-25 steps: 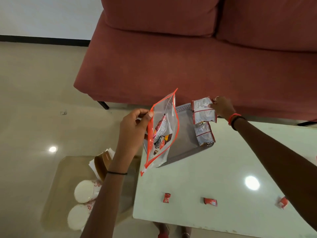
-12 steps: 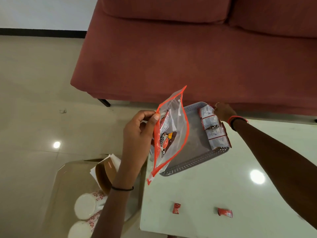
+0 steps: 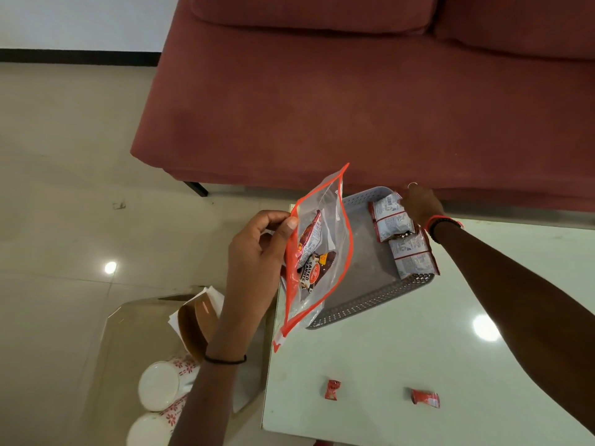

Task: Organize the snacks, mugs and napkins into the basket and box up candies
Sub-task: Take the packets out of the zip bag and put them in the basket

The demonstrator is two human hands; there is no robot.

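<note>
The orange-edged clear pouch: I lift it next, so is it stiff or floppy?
Probably floppy: the pouch, pinched at one edge by the left hand, bows. Likely light, as that pinch alone carries it. Its packets sit low, so it may swing.

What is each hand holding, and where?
Left hand pinches the zip bag by its orange edge; right hand holds the snack strip by its end packet.

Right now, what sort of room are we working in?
Probably a home living room: a red sofa behind a white low table, a glossy tiled floor, and mugs on a glass side table.
</note>
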